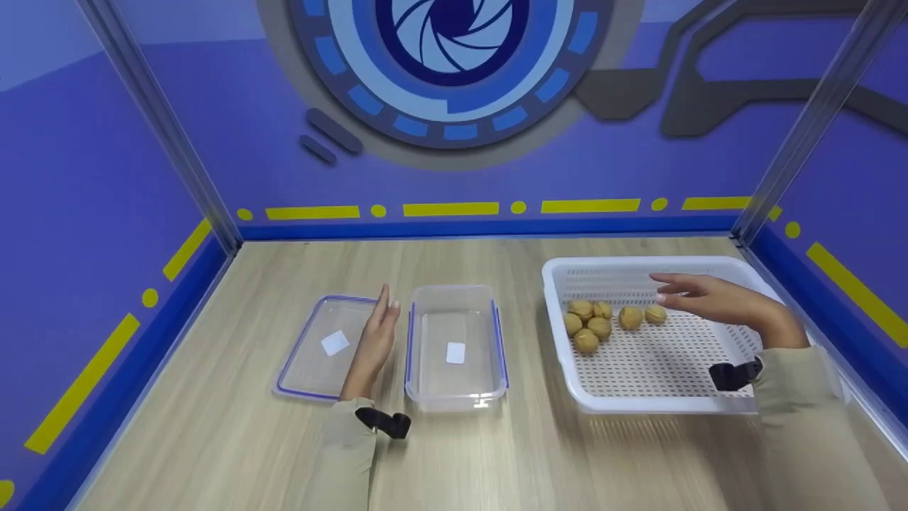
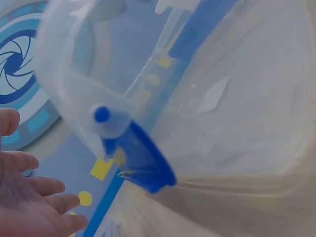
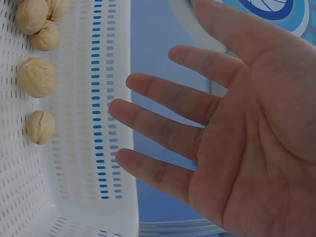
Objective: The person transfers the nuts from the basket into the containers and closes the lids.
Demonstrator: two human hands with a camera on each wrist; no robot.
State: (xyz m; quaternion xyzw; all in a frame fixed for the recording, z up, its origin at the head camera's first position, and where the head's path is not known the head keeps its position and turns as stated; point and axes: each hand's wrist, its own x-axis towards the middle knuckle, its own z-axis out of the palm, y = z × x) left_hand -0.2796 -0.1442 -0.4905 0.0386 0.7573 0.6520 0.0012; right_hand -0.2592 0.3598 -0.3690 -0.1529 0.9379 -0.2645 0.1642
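Several walnuts (image 1: 586, 341) lie in the left and back part of a white perforated basket (image 1: 709, 264). Over the basket's right half hovers my right hand (image 1: 709, 298), fingers stretched out toward the nuts and holding nothing; its bare palm (image 3: 237, 138) faces the right wrist view. My left hand (image 1: 377, 337) stands between a clear plastic container (image 1: 454, 394) and its blue-edged lid (image 1: 298, 376), overlapping the lid in the head view. Its fingers (image 2: 44, 186) are extended with nothing in them. Beside it in the left wrist view is the container's blue side clip (image 2: 143, 160).
A wooden table (image 1: 489, 468) carries everything. Blue printed walls (image 1: 454, 184) enclose it at the back and both sides, with metal posts (image 1: 170, 128) at the corners. White labels (image 1: 455, 353) show on the container and lid.
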